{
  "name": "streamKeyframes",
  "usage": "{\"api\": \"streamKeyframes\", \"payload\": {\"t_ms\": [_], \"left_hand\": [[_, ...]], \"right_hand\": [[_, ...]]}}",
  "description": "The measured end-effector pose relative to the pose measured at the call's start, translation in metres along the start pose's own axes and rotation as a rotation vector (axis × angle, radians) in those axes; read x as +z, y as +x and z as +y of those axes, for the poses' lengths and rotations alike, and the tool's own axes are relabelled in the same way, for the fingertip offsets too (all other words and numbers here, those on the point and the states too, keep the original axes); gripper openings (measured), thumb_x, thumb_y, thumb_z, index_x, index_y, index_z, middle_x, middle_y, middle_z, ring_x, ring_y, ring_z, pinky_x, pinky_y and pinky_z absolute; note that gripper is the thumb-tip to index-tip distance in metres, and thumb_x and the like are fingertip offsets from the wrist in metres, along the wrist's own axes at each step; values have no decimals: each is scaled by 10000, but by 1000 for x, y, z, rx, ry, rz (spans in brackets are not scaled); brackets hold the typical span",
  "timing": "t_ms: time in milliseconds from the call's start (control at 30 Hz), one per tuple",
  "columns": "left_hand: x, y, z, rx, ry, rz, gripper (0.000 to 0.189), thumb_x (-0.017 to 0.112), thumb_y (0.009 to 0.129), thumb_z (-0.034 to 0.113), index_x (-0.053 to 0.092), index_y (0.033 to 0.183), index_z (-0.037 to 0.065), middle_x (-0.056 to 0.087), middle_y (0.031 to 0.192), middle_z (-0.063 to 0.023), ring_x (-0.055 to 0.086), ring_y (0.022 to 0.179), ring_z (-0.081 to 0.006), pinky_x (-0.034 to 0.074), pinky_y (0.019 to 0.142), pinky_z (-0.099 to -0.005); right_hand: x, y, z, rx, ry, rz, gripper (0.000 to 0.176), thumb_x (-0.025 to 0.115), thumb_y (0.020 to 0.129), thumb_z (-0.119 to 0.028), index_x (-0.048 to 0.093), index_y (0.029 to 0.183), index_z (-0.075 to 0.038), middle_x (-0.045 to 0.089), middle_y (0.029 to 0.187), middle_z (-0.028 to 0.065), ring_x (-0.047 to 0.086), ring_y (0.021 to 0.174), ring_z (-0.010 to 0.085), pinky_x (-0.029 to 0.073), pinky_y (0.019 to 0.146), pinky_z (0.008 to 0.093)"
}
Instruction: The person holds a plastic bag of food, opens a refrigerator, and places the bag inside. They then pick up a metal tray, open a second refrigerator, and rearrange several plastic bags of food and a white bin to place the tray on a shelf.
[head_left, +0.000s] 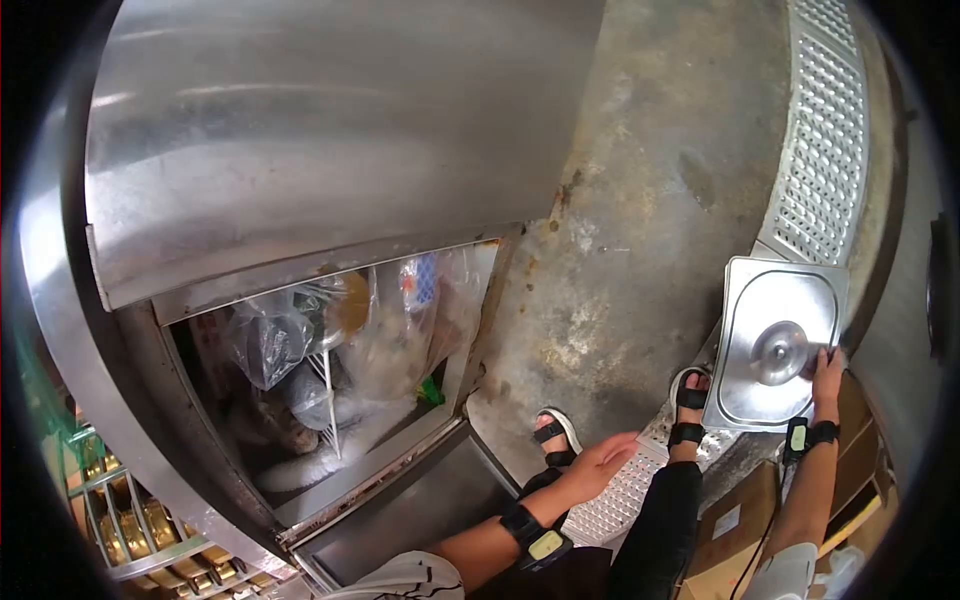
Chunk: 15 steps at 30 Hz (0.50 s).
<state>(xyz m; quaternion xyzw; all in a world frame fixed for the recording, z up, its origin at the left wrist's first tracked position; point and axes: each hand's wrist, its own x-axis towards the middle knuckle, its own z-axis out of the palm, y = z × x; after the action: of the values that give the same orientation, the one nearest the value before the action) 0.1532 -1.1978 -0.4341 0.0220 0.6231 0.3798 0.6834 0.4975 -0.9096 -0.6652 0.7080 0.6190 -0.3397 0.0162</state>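
Observation:
My right hand (826,376) grips the edge of a rectangular stainless steel pan lid (745,340). A round recess sits in the lid's middle, and the lid is tilted beside my right foot. My left hand (598,468) is stretched out above the perforated metal drain cover, fingers extended and holding nothing. Left of it stands an open steel fridge compartment (480,350) with clear plastic bags (410,310) inside and a white wire rack (328,400) among them. Black straps circle both wrists.
A drain cover strip (820,150) runs along the concrete floor (660,180). Cardboard boxes (735,520) stand at the lower right. A steel cabinet door (330,140) fills the upper left. Brass-coloured round items (150,530) sit in a rack at the lower left.

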Motion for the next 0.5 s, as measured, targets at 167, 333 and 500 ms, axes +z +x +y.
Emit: {"api": "streamKeyframes", "payload": {"t_ms": [167, 333, 500], "left_hand": [[-38, -24, -35, -194, 214, 151, 423, 504, 892, 146, 369, 1267, 6, 501, 1189, -119, 472, 1111, -165, 381, 918, -278], [-13, 81, -20, -18, 544, 111, 620, 539, 859, 219, 216, 1335, -13, 314, 1345, -206, 332, 1245, -262, 309, 991, -338], [67, 202, -33, 179, 712, 110, 679, 549, 832, 206, 159, 1328, -46, 280, 1322, -271, 328, 1227, -312, 320, 971, -347]], "right_hand": [[0, 8, 9, -13, -138, 38, 453, 577, 804, -292, 509, 1102, 44, 543, 1068, 236, 534, 960, 343, 404, 867, 386], [-26, -18, -57, -5, -78, -42, 358, 615, 759, -254, 561, 1007, -2, 564, 927, 189, 550, 859, 309, 431, 791, 382], [-34, -20, -73, 106, 51, -117, 392, 632, 755, -255, 564, 1052, -9, 519, 1006, 164, 534, 883, 287, 427, 802, 350]]}}
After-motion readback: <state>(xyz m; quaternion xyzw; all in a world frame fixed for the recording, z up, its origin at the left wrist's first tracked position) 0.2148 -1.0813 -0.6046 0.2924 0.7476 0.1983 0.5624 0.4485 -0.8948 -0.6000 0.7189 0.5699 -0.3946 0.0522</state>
